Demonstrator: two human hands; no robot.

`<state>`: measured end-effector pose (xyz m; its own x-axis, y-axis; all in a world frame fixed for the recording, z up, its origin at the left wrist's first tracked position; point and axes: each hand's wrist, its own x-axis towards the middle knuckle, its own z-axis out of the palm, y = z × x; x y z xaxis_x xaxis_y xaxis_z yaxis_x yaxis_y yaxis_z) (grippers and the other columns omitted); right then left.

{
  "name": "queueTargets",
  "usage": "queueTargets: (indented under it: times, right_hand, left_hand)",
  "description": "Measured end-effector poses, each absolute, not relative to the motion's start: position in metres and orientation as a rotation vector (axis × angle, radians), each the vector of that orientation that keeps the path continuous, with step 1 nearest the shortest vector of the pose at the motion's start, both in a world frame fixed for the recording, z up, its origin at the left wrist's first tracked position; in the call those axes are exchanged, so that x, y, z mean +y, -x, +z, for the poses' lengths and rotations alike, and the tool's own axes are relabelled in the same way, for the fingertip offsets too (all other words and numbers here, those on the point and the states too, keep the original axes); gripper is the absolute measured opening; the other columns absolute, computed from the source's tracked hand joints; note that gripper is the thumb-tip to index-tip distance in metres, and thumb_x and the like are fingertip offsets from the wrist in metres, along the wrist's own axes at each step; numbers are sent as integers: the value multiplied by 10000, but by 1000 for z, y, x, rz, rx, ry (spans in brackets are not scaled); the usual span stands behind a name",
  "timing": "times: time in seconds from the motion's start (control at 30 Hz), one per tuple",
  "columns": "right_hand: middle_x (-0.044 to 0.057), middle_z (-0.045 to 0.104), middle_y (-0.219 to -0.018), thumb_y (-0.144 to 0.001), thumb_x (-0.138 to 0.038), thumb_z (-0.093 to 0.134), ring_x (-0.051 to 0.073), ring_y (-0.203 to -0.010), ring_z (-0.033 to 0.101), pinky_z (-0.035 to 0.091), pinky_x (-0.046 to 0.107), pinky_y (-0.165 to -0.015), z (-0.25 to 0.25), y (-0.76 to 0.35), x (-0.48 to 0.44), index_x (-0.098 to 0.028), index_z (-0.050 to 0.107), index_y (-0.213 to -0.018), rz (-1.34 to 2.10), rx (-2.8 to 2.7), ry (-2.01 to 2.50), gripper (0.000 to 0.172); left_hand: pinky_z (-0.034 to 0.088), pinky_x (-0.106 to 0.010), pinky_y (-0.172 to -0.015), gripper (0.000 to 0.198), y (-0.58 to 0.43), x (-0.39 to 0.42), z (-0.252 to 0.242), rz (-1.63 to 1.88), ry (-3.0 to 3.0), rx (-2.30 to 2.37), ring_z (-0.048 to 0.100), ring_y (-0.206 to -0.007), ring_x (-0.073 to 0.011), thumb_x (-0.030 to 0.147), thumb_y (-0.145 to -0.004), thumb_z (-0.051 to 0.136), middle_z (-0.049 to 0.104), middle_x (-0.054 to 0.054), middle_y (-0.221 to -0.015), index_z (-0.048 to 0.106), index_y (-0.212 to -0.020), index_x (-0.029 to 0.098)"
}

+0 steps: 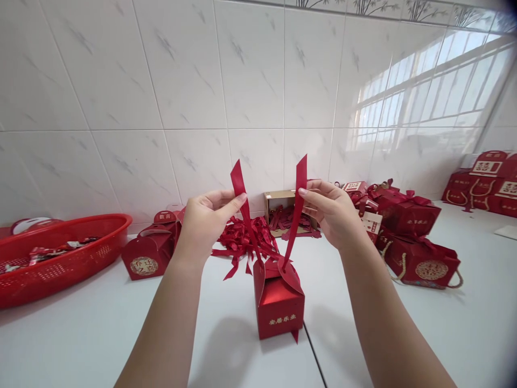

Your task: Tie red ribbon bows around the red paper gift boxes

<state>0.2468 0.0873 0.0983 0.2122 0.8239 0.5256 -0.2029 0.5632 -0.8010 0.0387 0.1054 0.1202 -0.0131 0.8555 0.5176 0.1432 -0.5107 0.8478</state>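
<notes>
A small red gift box (280,312) with gold characters stands on the white table. A red ribbon (291,237) comes up from its folded top as two upright ends. My left hand (210,218) pinches the left end between thumb and fingers, with the cut tip sticking up above. The right end is pinched the same way in my right hand (329,210). Both ends look taut and lean apart in a V. Under the box's front right edge, a small red pointed piece pokes out.
Behind the box lie a heap of loose red ribbons (246,237) and an open cardboard box (278,195) of red pieces. A red plastic basket (81,264) with small wrapped items stands left, beside another red box (149,253). Finished-looking red boxes (420,261) are stacked at right. A tiled wall (254,81) rises behind.
</notes>
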Motion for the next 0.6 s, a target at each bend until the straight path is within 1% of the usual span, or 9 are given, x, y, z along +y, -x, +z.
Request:
queueTargets:
  times: [0.13, 0.23, 0.37, 0.47, 0.6]
  right_hand:
    - [-5, 654, -733, -667, -330, 746, 111, -685, 600, 494, 248, -673, 99, -245, 86, -195, 629, -729, 734, -1212, 758, 190]
    - [2, 650, -719, -666, -342, 746, 115, -670, 598, 503, 254, -661, 99, -245, 85, -185, 625, -724, 740, -1237, 786, 206]
    - [-10, 664, -729, -682, -319, 749, 109, -701, 624, 519, 247, -697, 100, -244, 84, -196, 628, -714, 760, -1180, 686, 174]
    - [-1, 691, -748, -693, -328, 747, 127, -723, 658, 536, 277, -728, 100, -243, 83, -197, 630, -726, 797, -1156, 617, 179]
    - [12, 705, -765, -676, -329, 760, 143, -714, 676, 554, 311, -733, 99, -241, 85, -186, 640, -786, 840, -1170, 576, 216]
  left_hand:
    - [456, -240, -495, 250, -39, 102, 122, 1615, -1666, 1013, 604, -551, -141, 373, -667, 754, 707, -15, -668, 748, -837, 191]
    - [474, -246, -521, 227, -39, 101, 122, 1657, -1651, 966, 620, -586, -151, 352, -665, 759, 714, -16, -694, 745, -820, 186]
    - [492, -232, -557, 203, -38, 102, 121, 1684, -1641, 883, 631, -638, -144, 359, -684, 752, 719, -11, -751, 730, -795, 190]
    - [504, -224, -588, 215, -40, 104, 120, 1648, -1626, 827, 644, -691, -144, 378, -706, 736, 717, -18, -801, 705, -789, 181]
    - [530, -255, -647, 220, -46, 105, 119, 1562, -1572, 669, 659, -727, -152, 381, -740, 707, 698, -14, -777, 672, -817, 178]
